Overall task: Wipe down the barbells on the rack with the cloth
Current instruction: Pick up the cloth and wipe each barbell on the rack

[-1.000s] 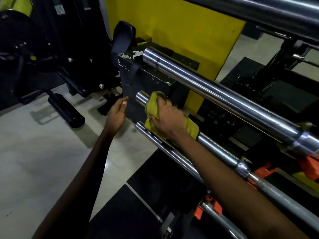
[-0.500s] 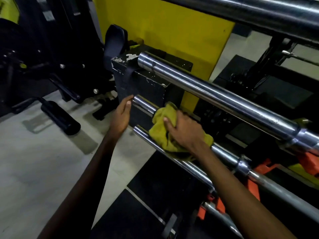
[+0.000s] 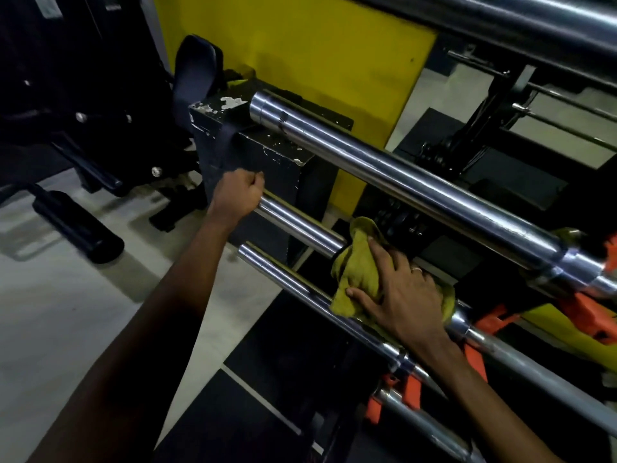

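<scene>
Head view: both hands are on the middle barbell point(image 3: 300, 225) of the rack point(image 3: 277, 168).
Left hand point(image 3: 238, 195) curls its fingers round the bar's free end (a closed fist); right hand point(image 3: 405, 300) clasps the yellow cloth point(image 3: 354, 275) against the same bar, further along, just above the lower barbell point(image 3: 280, 275).

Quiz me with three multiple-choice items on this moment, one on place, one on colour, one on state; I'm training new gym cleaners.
1. Where is the cloth? A on the floor; B on the middle barbell; C on the top barbell.
2. What colour is it? A yellow; B white; C red.
3. What does the left hand do? A hangs free; B grips the middle barbell's end; C holds the cloth.
Answers: 1 B, the right hand holds it round that bar; 2 A, it shows yellow; 3 B, fingers curl round the bar's end.
</scene>
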